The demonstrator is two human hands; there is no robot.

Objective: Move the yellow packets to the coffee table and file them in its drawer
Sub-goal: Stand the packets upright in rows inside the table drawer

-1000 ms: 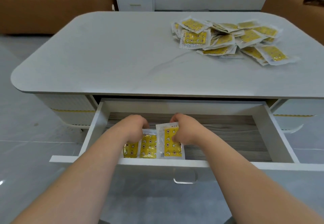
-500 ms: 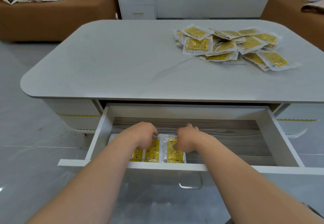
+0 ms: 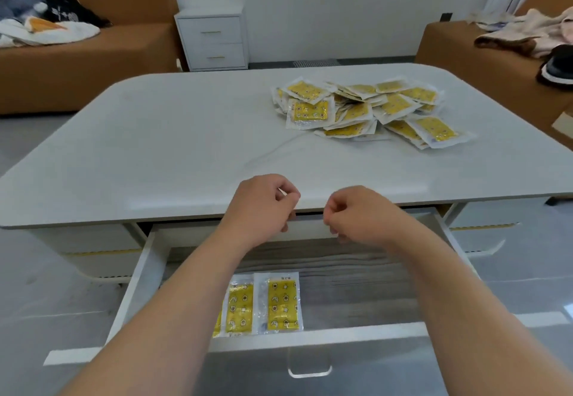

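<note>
both hands hang empty at the centre of the frame, over the back of the open drawer and just in front of the coffee table edge. the left hand has its fingers curled loosely inward, thumb near the forefinger, clamped on nothing. the right hand is the same: fingers bent in toward the palm, nothing between them. this looks like the gap between one filing and the next pick.

the filed packets lie flat at the lower centre of the frame, against the drawer's front wall and toward its left half. two are plainly in view and a sliver of a third shows beside the left forearm, which hides whatever lies further left. they sit side by side, edges touching or slightly overlapped, each with its long axis running front to back in the drawer, short edges toward the front wall and the back. set so, they form a row that can grow rightward across the bare wood-grain floor, which likely explains the start at the left.

the loose pile of packets is at the upper right of the frame on the table top, well apart from the hands. these overlap and point every way, no shared axis. most of the filing seems left to do.
</note>
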